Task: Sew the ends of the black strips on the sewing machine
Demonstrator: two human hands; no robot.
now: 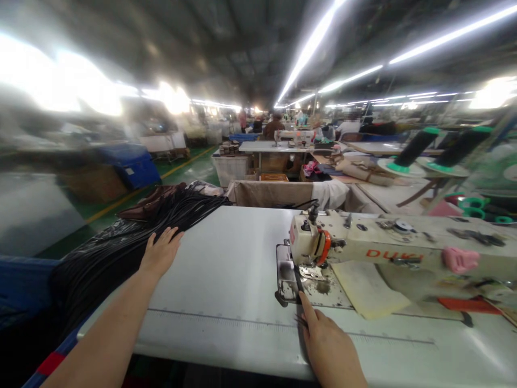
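My left hand (161, 252) reaches to the left edge of the white sewing table, fingers spread, beside a heap of long black straps (177, 211). I see no strap gripped in it. My right hand (329, 342) is at the front of the sewing machine (307, 240), its index finger stretched along a narrow black strap (299, 280) that runs toward the needle area. The other fingers are curled in. Thin dark prongs (299, 320) stick out beside this hand; whatever they belong to is hidden by it.
A ruler scale (226, 319) runs along the table (226, 264) front. Yellowish cloth (369, 290) lies under the machine arm, and a pink piece (460, 260) sits on it. Black thread cones (416, 148) stand behind at right. Blue bins (131, 164) are at left; people are farther back.
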